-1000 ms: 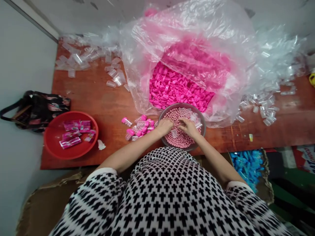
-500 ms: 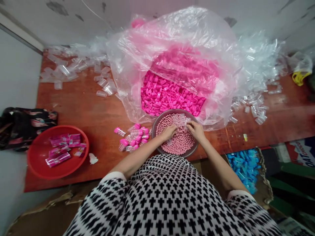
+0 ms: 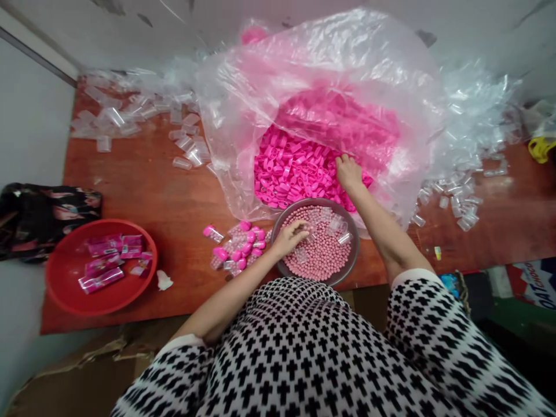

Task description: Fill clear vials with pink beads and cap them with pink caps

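Note:
My left hand (image 3: 290, 238) is over the left side of a grey bowl (image 3: 354, 263) of pink beads (image 3: 324, 258). Its fingers are closed on a small clear plastic container (image 3: 310, 233). More clear containers (image 3: 336, 223) lie on top of the beads. My right hand (image 3: 348, 172) reaches into a large clear plastic bag (image 3: 226, 156) and touches the pile of bright pink caps (image 3: 295, 165). Its fingers are bent downward, and whatever they may grip is hidden. Left of the bowl is a cluster of bead-filled containers with pink caps (image 3: 247, 248).
A red basin (image 3: 56, 289) with several pink packets (image 3: 102, 281) stands at the left. Loose clear containers lie on the table (image 3: 143, 197) at the back left (image 3: 115, 116) and right (image 3: 467, 211). A dark floral cloth (image 3: 69, 205) rests by the basin.
My right hand has left the bowl and moved up and forward into the caps. My left hand stays at the bowl, shifted slightly left. Clear containers now lie loose on the beads.

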A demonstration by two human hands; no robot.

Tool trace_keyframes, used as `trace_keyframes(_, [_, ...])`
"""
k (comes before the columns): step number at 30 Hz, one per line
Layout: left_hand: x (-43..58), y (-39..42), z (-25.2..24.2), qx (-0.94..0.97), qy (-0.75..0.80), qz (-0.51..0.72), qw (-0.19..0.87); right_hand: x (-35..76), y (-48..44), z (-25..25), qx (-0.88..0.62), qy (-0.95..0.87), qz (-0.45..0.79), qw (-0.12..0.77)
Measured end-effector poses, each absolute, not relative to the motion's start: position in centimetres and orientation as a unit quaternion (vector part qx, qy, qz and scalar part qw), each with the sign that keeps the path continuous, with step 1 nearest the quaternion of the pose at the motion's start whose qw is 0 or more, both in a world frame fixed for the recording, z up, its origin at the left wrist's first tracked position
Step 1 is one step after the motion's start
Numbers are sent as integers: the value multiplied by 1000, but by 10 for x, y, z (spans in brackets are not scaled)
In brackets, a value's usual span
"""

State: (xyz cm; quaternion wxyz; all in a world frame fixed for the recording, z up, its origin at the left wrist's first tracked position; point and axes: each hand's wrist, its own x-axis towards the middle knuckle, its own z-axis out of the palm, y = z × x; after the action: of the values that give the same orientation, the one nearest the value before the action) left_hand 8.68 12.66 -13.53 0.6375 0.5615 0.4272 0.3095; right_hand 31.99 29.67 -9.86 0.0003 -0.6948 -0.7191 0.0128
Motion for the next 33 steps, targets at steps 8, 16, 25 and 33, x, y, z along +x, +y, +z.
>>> trace_keyframes(8, [85, 144, -124, 262, 371, 370, 811, 346, 283, -85, -638, -769, 28, 43])
trace_keyframes(16, [90, 144, -118, 286, 389, 374, 792, 327, 226, -81, -695, -650, 154, 266])
trace_keyframes(25, [106, 126, -144, 782, 426, 112, 440, 312, 136, -74, -567, -342, 588, 464])
trace_keyframes(33, [176, 112, -157, 852, 390, 3, 348, 331, 71, -79, -562, -215, 600, 527])
